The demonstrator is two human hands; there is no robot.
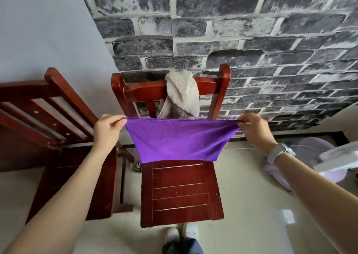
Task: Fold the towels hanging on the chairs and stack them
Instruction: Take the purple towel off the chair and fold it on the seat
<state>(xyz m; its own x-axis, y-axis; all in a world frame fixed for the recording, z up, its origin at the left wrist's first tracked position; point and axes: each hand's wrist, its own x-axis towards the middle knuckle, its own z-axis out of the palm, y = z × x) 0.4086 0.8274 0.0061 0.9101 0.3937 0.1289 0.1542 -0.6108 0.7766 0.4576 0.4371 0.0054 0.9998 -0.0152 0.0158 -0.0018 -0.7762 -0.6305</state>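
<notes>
My left hand [107, 130] and right hand [255, 129] each pinch a top corner of the purple towel [180, 141], stretched between them above the chair seat [180, 191], so I think folding comes next by bringing my hands together, with the white towel [183, 92] waiting beyond.
</notes>
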